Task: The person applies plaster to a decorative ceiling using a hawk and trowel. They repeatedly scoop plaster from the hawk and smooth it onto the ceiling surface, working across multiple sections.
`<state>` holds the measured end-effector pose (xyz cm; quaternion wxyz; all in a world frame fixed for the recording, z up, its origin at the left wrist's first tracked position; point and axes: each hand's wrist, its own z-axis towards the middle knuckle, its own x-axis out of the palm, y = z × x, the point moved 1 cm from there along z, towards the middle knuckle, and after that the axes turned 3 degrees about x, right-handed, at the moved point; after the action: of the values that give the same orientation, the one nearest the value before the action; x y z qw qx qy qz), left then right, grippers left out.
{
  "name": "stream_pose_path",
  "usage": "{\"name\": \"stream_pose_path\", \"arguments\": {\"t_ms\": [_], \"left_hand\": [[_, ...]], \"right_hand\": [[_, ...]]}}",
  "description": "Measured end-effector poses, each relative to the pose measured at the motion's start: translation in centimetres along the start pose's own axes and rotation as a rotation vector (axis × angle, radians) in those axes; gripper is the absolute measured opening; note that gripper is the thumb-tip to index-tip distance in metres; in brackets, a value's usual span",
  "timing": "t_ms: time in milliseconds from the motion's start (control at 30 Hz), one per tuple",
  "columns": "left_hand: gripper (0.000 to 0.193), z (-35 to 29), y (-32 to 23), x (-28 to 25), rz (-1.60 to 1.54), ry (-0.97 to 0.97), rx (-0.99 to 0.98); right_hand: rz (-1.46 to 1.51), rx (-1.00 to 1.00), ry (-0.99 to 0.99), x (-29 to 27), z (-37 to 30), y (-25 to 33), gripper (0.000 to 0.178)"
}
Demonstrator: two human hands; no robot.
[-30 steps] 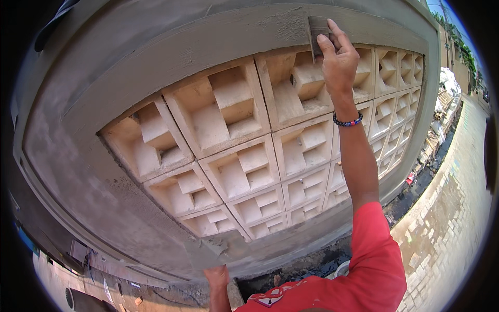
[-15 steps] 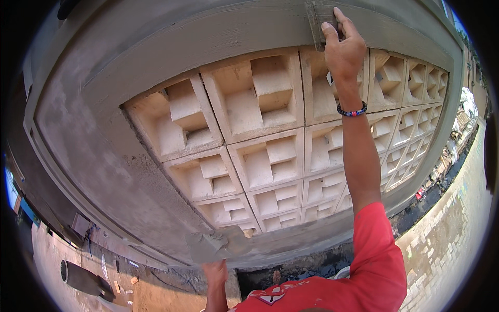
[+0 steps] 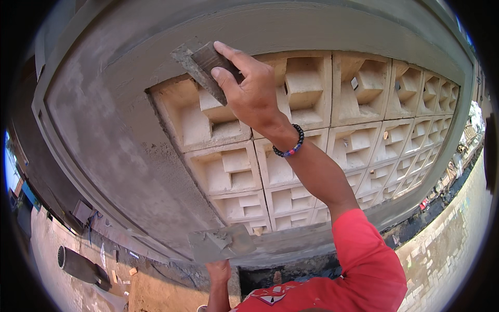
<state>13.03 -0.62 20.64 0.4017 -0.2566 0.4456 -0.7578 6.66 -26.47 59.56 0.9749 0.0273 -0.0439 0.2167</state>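
My right hand point(image 3: 253, 88), with a beaded bracelet at its wrist, is closed round the grip of a plastering float point(image 3: 196, 70). The float's flat blade is tilted, over the upper left corner of the ventilation blocks point(image 3: 306, 88), by the grey plastered band point(image 3: 150, 54); whether it touches the plaster I cannot tell. Low in the view, my left hand point(image 3: 218, 269) grips a flat grey hawk point(image 3: 240, 244) from beneath, its fingers partly hidden. A small heap of wet mortar point(image 3: 217, 241) lies on the hawk.
Rough fresh plaster point(image 3: 179, 166) borders the blocks on the left. Below the wall runs a dark wet ditch point(image 3: 296, 273). A black container point(image 3: 80, 265) lies on the ground at the lower left, and a paved path point(image 3: 442, 260) stretches along the right.
My right hand has swept the float leftward and a little down, from the top band to the blocks' upper left corner. The left hand with the hawk has hardly moved.
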Motion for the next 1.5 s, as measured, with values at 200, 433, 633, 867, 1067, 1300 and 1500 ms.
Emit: {"name": "stream_pose_path", "arguments": {"t_ms": [200,433,633,867,1067,1300,1500], "left_hand": [[0.036,0.6,-3.1,-0.2,-0.203,-0.115,-0.083],[0.032,1.0,-2.6,-2.2,-0.395,-0.121,-0.235],[0.046,0.5,-1.1,-4.3,-0.488,-0.159,-0.15],[0.052,-0.4,-1.4,-8.5,-0.502,-0.245,-0.168],[0.041,-1.6,-1.6,-11.4,-0.421,-0.375,-0.107],[0.038,-1.3,-1.6,-13.6,-0.528,-0.445,-0.159],[0.031,-0.5,1.2,-13.3,-0.434,-0.266,-0.244]], "right_hand": [[-0.298,0.147,-0.507,-15.4,4.7,-4.3,0.038],[-0.697,0.235,-0.455,-11.6,4.8,-4.5,0.042],[-0.59,-0.216,-0.285,1.7,3.5,-3.0,0.038],[-0.444,-0.252,-0.012,16.5,2.5,1.1,0.037],[-0.459,-0.38,0.392,21.4,0.6,2.1,0.037],[-0.432,-0.383,0.872,16.5,-9.6,2.4,0.039],[0.228,0.888,1.058,10.5,-17.4,4.2,0.034]]}}
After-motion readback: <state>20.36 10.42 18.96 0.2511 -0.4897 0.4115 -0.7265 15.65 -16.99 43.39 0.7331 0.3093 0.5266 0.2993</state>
